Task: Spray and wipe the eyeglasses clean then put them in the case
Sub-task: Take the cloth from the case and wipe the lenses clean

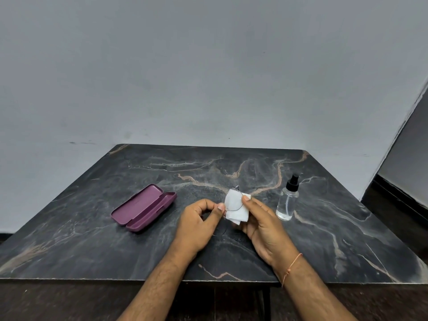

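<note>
Left hand (199,221) pinches the eyeglasses (234,208) at the rim, right hand (261,222) presses a white cloth (236,209) over 1 lens. Purple case (144,208) lies open left; spray bottle (288,200) stands right.

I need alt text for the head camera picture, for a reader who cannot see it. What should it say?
Two hands hold thin wire eyeglasses above a dark marble table: the left hand pinches the frame, and the right hand holds a white wipe around a lens. An open purple case lies to the left; a clear spray bottle stands to the right.
</note>
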### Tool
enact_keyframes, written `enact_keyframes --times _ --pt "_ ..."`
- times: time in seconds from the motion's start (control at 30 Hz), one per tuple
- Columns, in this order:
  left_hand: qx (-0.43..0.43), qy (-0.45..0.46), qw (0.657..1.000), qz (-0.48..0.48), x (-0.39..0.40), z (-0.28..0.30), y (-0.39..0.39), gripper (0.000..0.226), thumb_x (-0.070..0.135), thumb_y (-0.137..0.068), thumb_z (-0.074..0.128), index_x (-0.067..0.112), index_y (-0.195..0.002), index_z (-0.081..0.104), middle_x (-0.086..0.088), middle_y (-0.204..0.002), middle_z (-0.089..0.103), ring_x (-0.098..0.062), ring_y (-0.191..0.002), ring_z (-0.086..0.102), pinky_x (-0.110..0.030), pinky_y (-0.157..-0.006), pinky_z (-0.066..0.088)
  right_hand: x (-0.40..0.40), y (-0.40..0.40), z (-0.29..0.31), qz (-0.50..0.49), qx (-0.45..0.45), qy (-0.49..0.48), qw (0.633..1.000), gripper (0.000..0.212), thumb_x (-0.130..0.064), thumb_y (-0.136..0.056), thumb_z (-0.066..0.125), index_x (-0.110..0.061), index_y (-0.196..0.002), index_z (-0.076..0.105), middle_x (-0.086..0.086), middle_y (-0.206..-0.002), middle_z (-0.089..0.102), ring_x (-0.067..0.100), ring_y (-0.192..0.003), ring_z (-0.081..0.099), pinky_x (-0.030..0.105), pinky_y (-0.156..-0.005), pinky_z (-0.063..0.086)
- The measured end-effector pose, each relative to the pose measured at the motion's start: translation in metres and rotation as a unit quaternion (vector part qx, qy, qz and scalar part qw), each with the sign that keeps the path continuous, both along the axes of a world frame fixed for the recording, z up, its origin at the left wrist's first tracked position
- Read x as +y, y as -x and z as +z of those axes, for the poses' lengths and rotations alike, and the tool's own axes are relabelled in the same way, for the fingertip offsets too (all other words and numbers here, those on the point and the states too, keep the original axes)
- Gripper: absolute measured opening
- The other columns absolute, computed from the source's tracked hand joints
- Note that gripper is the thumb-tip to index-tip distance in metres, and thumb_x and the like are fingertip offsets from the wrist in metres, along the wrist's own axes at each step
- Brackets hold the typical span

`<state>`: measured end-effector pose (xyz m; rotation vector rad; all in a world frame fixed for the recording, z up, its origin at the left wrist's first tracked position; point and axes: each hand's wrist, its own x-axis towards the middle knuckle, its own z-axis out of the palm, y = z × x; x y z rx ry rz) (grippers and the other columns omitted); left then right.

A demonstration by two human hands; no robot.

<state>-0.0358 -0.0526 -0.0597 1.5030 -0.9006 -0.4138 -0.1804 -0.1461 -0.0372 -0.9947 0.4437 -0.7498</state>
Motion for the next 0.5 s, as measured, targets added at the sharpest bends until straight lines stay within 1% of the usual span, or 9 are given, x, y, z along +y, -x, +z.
enact_keyframes --times 0.1,0.13,0.17,0.23,0.3,0.33,0.4,0.43,0.5 --pt "0.021 0.003 1.000 0.002 -0.0007 -0.0003 -0.0004 0.023 0.030 -0.096 0.077 0.024 -0.073 0.075 0.011 -0.069 0.075 -0.001 -0.065 0.063 -0.027 -0.068 0.049 -0.0021 -0.0008 0.0001 0.013 0.016 -0.003 1.000 0.033 -0.027 -0.096 0.064 -0.003 -0.110 0.082 0.027 -0.122 0.076 0.034 -0.112 0.075 0.049 -0.102 0.057" --pt "0.024 0.006 1.000 0.004 -0.0005 0.0001 0.0001 0.023 0.030 -0.096 0.077 0.024 -0.073 0.075 0.012 -0.068 0.074 0.000 -0.063 0.062 -0.025 -0.067 0.049 -0.0027 -0.0010 0.0003 0.016 0.017 -0.008 1.000 0.034 -0.027 -0.097 0.064 -0.001 -0.111 0.082 0.028 -0.124 0.075 0.036 -0.115 0.074 0.051 -0.105 0.056" --pt "0.024 0.010 1.000 0.005 -0.0003 0.0012 0.0010 0.023 0.028 -0.096 0.076 0.022 -0.074 0.075 0.012 -0.069 0.076 0.002 -0.064 0.064 -0.022 -0.068 0.049 -0.0037 -0.0012 0.0003 0.018 0.015 -0.014 1.000 0.035 -0.026 -0.097 0.064 0.001 -0.113 0.080 0.029 -0.124 0.075 0.037 -0.117 0.073 0.051 -0.105 0.057" --pt "0.024 0.021 0.999 0.001 0.0002 0.0037 0.0030 0.020 0.022 -0.098 0.074 0.017 -0.078 0.077 0.009 -0.075 0.080 0.005 -0.067 0.068 -0.014 -0.070 0.051 -0.0053 -0.0008 -0.0004 0.014 0.008 -0.026 1.000 0.034 -0.023 -0.095 0.067 0.004 -0.114 0.077 0.029 -0.121 0.076 0.039 -0.114 0.074 0.046 -0.097 0.062" --pt "0.027 0.028 0.999 0.000 0.0006 0.0057 0.0040 0.021 0.018 -0.099 0.072 0.010 -0.081 0.078 0.006 -0.076 0.080 0.009 -0.058 0.062 -0.007 -0.063 0.046 -0.0053 0.0001 0.0003 0.000 0.011 -0.023 1.000 0.027 -0.021 -0.089 0.072 0.000 -0.105 0.081 0.025 -0.110 0.078 0.035 -0.103 0.076 0.040 -0.086 0.065" --pt "0.029 0.030 0.999 0.001 0.0005 0.0053 0.0039 0.022 0.018 -0.100 0.071 0.010 -0.080 0.078 0.006 -0.075 0.079 0.008 -0.052 0.057 -0.008 -0.057 0.043 -0.0053 0.0006 0.0004 -0.006 0.014 -0.019 1.000 0.025 -0.021 -0.088 0.074 -0.002 -0.102 0.082 0.024 -0.107 0.078 0.033 -0.100 0.076 0.039 -0.082 0.065" --pt "0.036 0.034 0.999 0.001 -0.0001 0.0041 0.0032 0.023 0.019 -0.099 0.072 0.010 -0.079 0.078 0.006 -0.071 0.078 0.005 -0.045 0.050 -0.010 -0.051 0.039 -0.0046 0.0010 -0.0002 -0.009 0.012 -0.015 1.000 0.028 -0.020 -0.089 0.074 0.000 -0.107 0.081 0.027 -0.112 0.077 0.037 -0.104 0.076 0.041 -0.087 0.065" --pt "0.040 0.035 0.999 0.000 -0.0001 0.0037 0.0032 0.023 0.019 -0.099 0.072 0.009 -0.080 0.078 0.006 -0.069 0.078 0.005 -0.043 0.049 -0.010 -0.049 0.038 -0.0039 0.0013 -0.0003 -0.008 0.006 -0.016 1.000 0.030 -0.019 -0.091 0.073 0.003 -0.110 0.079 0.029 -0.115 0.077 0.040 -0.106 0.076 0.043 -0.092 0.065" --pt "0.043 0.035 0.998 -0.007 0.0005 0.0033 0.0032 0.024 0.019 -0.099 0.072 0.006 -0.081 0.078 0.009 -0.064 0.075 0.005 -0.043 0.049 -0.009 -0.049 0.037 -0.0036 0.0017 -0.0009 -0.006 -0.001 -0.016 1.000 0.030 -0.018 -0.091 0.072 0.004 -0.111 0.079 0.032 -0.117 0.076 0.042 -0.109 0.076 0.048 -0.100 0.062"
